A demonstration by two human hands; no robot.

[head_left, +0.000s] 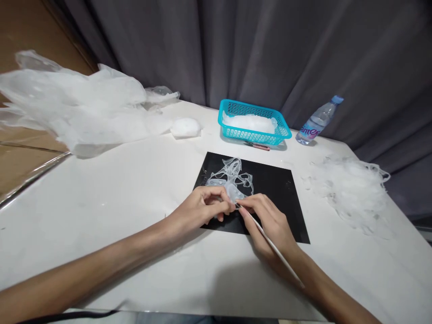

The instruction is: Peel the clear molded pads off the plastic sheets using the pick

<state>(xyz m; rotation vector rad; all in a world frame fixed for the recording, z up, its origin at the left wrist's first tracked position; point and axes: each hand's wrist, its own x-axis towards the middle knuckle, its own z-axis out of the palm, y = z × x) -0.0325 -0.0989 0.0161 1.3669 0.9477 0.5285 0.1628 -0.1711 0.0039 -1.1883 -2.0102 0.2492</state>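
Observation:
A translucent whitish sheet with cut-out loops (232,180) is held over a black mat (275,191). My left hand (212,202) pinches the near edge of this sheet between thumb and fingers. In my right hand (266,216) is a thin white stick-like tool (275,249), gripped like a pen, its tip meeting the sheet close to my left fingertips. What the tip looks like is too small to make out. Both hands nearly touch above the mat, and my left fingers hide part of the sheet.
Behind the mat stands a turquoise basket (254,135) holding white material, with a pink-handled tool (259,146) before it. A water bottle (315,121) stands right of it. Translucent scraps (357,189) lie at the right. Large plastic bags (91,103) and a white bundle (185,127) occupy the left.

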